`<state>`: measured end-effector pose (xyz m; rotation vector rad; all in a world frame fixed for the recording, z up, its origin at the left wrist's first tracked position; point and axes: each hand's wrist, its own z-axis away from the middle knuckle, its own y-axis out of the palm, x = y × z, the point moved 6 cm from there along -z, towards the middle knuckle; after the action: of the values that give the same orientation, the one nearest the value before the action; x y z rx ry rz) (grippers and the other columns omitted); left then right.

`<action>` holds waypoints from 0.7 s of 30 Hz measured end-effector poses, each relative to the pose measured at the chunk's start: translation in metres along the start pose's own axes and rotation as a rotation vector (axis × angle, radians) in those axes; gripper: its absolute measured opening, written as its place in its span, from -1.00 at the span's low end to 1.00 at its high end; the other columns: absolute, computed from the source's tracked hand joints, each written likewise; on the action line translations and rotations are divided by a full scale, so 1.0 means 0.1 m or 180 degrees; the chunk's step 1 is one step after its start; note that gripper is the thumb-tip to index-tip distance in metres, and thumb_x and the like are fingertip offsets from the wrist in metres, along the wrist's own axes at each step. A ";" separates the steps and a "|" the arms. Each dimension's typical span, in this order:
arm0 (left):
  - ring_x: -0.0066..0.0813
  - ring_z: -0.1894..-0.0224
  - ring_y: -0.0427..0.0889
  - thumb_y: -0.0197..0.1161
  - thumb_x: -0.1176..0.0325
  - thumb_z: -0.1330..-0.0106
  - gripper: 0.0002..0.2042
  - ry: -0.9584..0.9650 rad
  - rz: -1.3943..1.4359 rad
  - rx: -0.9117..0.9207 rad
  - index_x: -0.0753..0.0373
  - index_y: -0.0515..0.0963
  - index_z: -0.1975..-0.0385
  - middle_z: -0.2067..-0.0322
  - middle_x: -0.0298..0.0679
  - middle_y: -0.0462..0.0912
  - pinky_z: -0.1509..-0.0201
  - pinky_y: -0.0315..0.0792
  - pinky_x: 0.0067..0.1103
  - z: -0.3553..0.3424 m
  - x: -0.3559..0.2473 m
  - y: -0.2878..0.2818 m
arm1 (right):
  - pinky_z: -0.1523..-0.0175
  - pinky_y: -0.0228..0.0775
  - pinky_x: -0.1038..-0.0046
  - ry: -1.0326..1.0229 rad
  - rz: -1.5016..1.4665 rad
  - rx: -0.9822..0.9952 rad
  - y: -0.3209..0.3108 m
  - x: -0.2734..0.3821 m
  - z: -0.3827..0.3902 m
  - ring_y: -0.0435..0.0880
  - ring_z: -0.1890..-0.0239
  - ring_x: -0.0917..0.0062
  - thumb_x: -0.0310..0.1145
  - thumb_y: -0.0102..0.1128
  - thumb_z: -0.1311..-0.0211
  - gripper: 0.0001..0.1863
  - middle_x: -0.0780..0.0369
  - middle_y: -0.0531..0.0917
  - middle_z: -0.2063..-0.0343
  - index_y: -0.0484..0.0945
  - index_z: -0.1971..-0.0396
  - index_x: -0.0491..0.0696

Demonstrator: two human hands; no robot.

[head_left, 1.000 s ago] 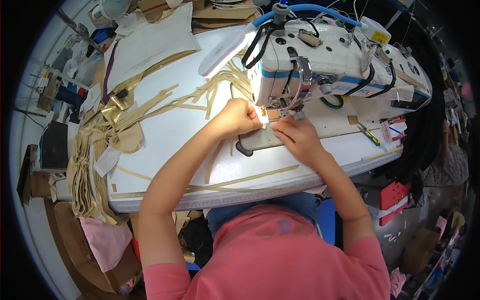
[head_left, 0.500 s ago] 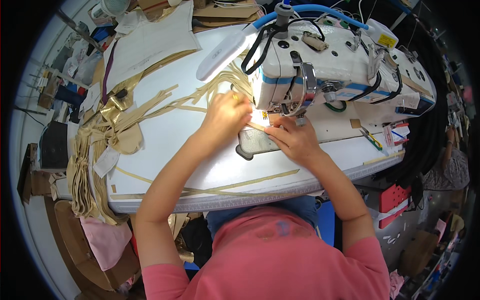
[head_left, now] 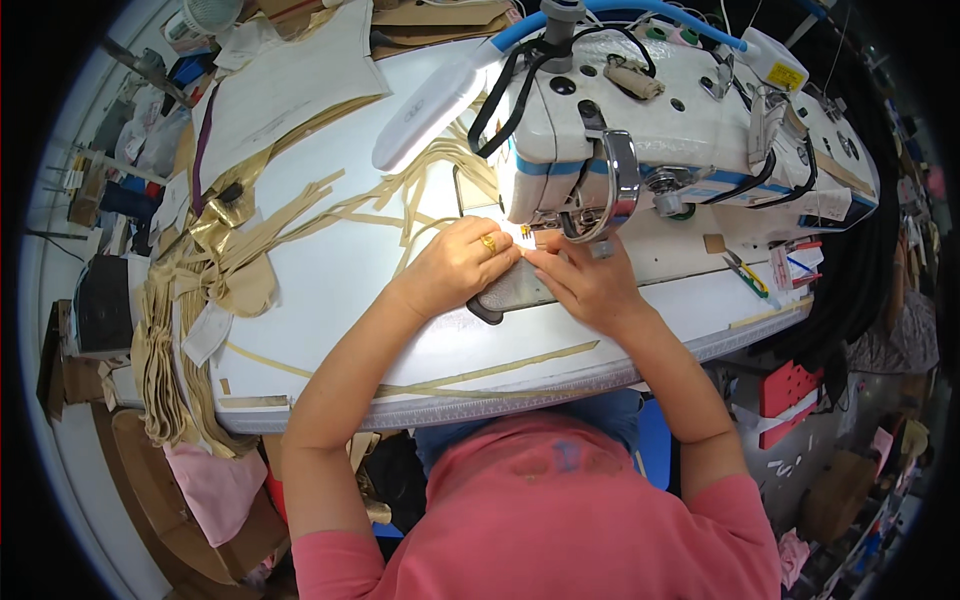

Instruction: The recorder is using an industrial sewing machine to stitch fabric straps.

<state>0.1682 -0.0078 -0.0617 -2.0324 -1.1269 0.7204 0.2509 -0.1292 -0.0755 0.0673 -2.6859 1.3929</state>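
Note:
A white sewing machine (head_left: 590, 105) stands before me, its lit needle area just beyond my fingertips. My left hand (head_left: 462, 265), with a ring on one finger, is closed at the left side of the presser foot. Opposite it, my right hand (head_left: 588, 282) is closed, thumb and fingers pinched in front of the needle. Their fingertips almost meet over a narrow beige fabric strip, mostly covered by the fingers. Behind my left hand a bundle of beige strips (head_left: 440, 160) trails across the table toward the left.
Gathered beige fabric (head_left: 165, 360) hangs off the table's left end. Paper pattern sheets (head_left: 290, 90) lie at the back left. Thread snips (head_left: 745, 275) rest to the right of the machine bed. A loose strip (head_left: 500, 368) lies along the ruler-marked front edge (head_left: 520, 398).
My left hand has come down and closer to the right hand, covering the strip that showed between them. The right hand stays nearly in place. The view has shifted slightly.

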 end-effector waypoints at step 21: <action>-0.34 0.36 0.52 0.29 0.49 0.08 -0.83 0.0019 0.0067 -0.0202 0.31 0.58 0.43 0.51 -0.29 0.50 0.31 0.46 -0.47 -0.05 0.27 0.03 | 0.10 0.36 0.30 0.0555 -0.0315 0.0338 0.08 -0.09 -0.01 0.57 0.20 0.43 -0.32 0.24 -0.09 -0.66 0.30 0.61 0.29 0.58 0.07 0.08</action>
<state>0.1862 0.0126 -0.0649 -2.1008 -1.1398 0.6964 0.2596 -0.1240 -0.0824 0.0828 -2.4338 1.4390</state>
